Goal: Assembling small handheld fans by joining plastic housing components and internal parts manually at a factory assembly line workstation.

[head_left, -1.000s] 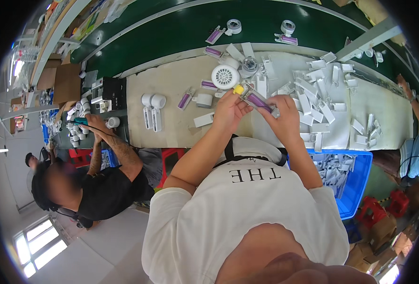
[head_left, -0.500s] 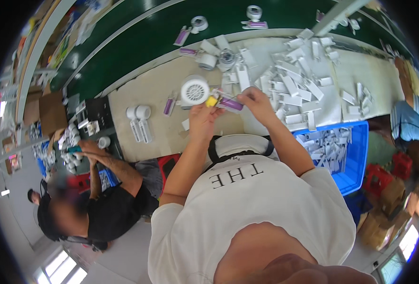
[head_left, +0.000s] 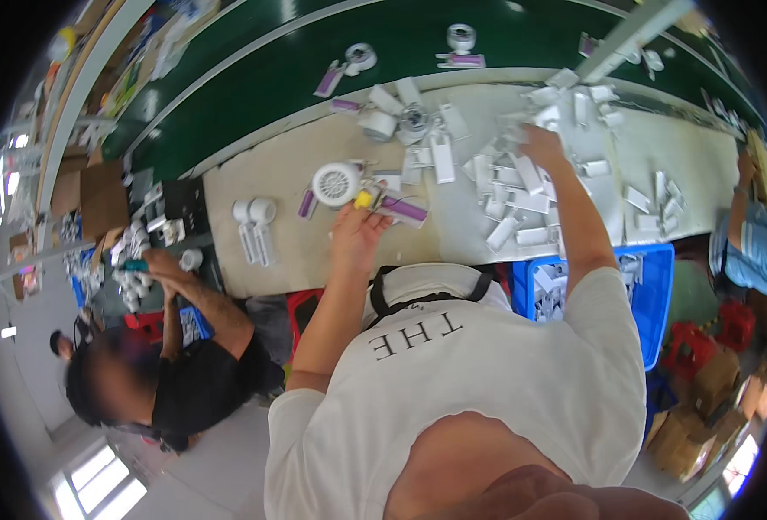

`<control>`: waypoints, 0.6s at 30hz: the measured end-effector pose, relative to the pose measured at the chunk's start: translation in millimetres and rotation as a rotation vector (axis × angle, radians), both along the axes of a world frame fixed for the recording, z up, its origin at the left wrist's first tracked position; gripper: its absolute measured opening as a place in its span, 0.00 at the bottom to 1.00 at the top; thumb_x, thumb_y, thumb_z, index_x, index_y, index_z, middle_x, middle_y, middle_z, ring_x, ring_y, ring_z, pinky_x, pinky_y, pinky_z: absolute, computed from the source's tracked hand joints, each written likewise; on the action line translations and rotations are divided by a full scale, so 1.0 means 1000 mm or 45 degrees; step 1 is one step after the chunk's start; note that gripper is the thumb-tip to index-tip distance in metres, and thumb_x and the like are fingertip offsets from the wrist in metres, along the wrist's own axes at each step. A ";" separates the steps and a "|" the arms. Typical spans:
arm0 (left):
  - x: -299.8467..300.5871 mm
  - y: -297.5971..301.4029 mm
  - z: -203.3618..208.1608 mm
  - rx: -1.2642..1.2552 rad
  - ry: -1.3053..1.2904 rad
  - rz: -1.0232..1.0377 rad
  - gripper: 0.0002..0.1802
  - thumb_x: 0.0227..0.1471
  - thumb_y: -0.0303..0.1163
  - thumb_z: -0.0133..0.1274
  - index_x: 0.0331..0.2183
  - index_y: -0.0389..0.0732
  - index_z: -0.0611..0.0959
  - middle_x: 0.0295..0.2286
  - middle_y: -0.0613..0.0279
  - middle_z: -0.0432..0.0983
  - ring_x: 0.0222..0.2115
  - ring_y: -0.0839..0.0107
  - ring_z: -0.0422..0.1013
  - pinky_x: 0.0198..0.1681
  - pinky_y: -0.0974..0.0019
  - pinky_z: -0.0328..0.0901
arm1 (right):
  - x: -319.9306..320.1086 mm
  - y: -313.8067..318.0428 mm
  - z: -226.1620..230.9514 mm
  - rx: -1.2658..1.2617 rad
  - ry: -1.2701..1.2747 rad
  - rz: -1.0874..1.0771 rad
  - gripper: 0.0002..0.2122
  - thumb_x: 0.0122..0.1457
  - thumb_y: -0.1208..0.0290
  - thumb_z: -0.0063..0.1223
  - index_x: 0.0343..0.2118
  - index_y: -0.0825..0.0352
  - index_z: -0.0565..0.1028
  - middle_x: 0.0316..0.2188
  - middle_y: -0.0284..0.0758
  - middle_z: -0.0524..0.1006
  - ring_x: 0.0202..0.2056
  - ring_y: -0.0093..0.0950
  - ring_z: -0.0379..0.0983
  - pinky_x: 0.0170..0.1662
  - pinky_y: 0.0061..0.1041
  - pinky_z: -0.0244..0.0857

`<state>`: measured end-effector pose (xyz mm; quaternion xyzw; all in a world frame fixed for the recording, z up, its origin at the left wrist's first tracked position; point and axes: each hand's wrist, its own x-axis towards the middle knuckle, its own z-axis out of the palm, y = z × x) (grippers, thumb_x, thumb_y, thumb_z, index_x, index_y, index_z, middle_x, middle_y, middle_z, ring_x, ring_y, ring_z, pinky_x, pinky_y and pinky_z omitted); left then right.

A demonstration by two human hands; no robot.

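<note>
My left hand point(head_left: 361, 232) is closed, pinching a partly built handheld fan near its yellow part point(head_left: 363, 199). The fan's round white grille head point(head_left: 336, 185) lies to the left of the fingers. A purple cylindrical battery point(head_left: 404, 211), with thin wires near it, sticks out to the right. Over at the heap of white plastic casings point(head_left: 529, 177), my right hand point(head_left: 541, 144) is stretched out; its fingertips are smeared by motion among the pieces, so its hold cannot be made out.
Two white fan bodies point(head_left: 254, 229) lie to the left on the table. Beyond, a green conveyor point(head_left: 258, 91) carries fan parts with purple batteries. A blue crate point(head_left: 657, 303) of white pieces stands by my right side. Co-workers sit left point(head_left: 201, 373) and right point(head_left: 745, 234).
My right hand has left the battery and moved right and away to the heap of casings. My left hand, still holding the fan, has shifted slightly left and nearer to me.
</note>
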<state>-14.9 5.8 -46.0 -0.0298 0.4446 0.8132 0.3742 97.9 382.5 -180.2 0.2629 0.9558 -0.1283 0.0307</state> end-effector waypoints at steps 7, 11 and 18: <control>-0.006 0.013 -0.002 0.192 -0.082 0.182 0.17 0.48 0.25 0.41 0.43 0.39 0.66 0.40 0.57 0.67 0.39 0.64 0.67 0.46 0.53 0.61 | -0.028 -0.119 0.125 -0.473 0.852 -0.004 0.26 0.41 0.67 0.58 0.46 0.64 0.65 0.41 0.43 0.69 0.40 0.40 0.66 0.45 0.31 0.60; -0.004 0.023 0.000 0.242 -0.061 0.244 0.16 0.49 0.28 0.43 0.43 0.39 0.67 0.42 0.60 0.67 0.42 0.68 0.65 0.48 0.59 0.60 | -0.038 -0.221 0.174 -0.396 0.742 0.528 0.28 0.38 0.71 0.59 0.47 0.61 0.65 0.44 0.35 0.69 0.37 0.36 0.65 0.40 0.28 0.61; 0.011 0.024 0.005 0.277 0.073 0.386 0.15 0.49 0.31 0.47 0.41 0.39 0.71 0.37 0.64 0.70 0.37 0.74 0.67 0.38 0.71 0.62 | -0.050 -0.246 0.177 -0.338 0.906 0.451 0.30 0.35 0.76 0.59 0.47 0.60 0.65 0.45 0.30 0.69 0.32 0.32 0.63 0.36 0.23 0.62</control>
